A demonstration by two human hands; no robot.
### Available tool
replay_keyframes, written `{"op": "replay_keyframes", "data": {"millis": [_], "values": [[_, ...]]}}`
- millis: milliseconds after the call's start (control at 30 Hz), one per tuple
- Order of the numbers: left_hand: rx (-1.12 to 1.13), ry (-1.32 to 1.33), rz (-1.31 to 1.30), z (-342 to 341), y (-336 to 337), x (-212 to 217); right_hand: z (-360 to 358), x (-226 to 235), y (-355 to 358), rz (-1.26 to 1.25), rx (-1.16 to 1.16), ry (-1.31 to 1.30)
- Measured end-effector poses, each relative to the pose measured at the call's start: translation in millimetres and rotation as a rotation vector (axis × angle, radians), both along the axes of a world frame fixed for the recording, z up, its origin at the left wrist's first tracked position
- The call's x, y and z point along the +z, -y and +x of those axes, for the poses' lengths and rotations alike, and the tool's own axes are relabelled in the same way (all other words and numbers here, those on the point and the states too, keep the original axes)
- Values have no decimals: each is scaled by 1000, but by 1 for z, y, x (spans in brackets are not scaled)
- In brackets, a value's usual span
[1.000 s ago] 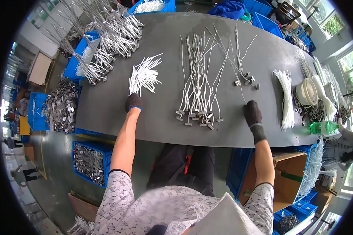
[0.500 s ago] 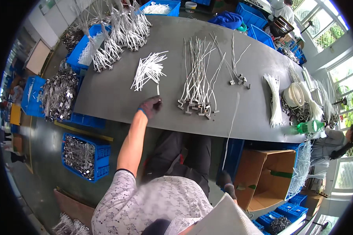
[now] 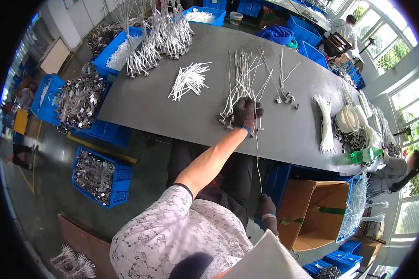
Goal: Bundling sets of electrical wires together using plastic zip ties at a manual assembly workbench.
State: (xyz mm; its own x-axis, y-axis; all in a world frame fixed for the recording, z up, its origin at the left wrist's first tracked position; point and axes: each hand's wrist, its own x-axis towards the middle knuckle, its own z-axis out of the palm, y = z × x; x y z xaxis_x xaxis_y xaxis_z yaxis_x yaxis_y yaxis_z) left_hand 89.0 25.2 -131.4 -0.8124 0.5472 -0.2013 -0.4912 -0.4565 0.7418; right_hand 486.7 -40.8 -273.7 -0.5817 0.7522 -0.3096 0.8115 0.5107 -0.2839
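Bare tabletop (image 3: 149, 104) between tie pile (image 3: 189, 80) and wire bundle (image 3: 241, 83)

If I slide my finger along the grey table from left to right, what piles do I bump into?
White short ties → long wires with metal ends under the gloved left hand → few loose wires → white tie bundle → white coils.

A grey worktable (image 3: 163, 107) fills the upper middle. Blue crates of metal parts (image 3: 97, 176) sit on the floor at lower left. An open cardboard box (image 3: 312, 218) stands at lower right. A green bottle (image 3: 365, 155) lies at right, beside white coiled cord (image 3: 351, 120).
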Motion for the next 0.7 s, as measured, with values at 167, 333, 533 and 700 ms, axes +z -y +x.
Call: {"op": "replay_keyframes", "data": {"millis": [167,333,533,700], "values": [[160,-258,40,-9,14,7,20,0,12,-52,-56,103],[-280,-498,-347,-13,26,0,38,-32,15,-12,-71,62],[-369,-551,-371,-2,36,-13,4,-7,-1,-320,-153,-177],[-495,-618,-329,80,59,-22,-123,73,-30,-417,-337,-1079]]}}
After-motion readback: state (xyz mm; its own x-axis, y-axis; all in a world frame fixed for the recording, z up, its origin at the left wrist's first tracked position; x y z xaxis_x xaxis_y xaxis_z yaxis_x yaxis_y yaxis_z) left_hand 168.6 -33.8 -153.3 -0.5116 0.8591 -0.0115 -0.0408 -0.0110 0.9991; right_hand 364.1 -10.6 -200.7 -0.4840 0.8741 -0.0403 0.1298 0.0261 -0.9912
